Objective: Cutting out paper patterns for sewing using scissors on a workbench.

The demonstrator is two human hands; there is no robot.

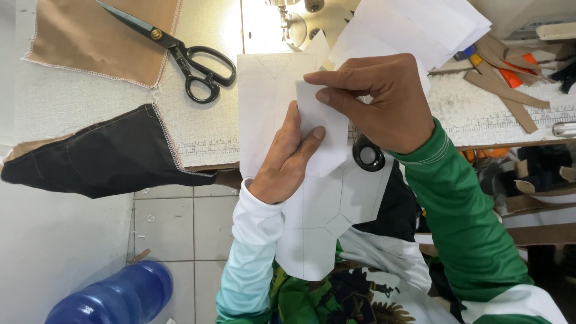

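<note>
My left hand (289,157) presses on a small white pointed fabric piece (324,129), its thumb lying across the piece. My right hand (379,99) pinches the top edge of that same piece from above. Under it lies a larger white fabric panel (267,102) with faint pencil lines, which reaches from the sewing table down onto my lap. Another white marked piece (312,240) hangs below my left wrist.
Black scissors (189,57) rest on the table beside a tan fabric piece (102,36). A black fabric piece (102,156) hangs over the table edge. Brown strips (507,90) lie at right, white sheets (420,27) at the back, a blue bottle (114,297) on the tiled floor.
</note>
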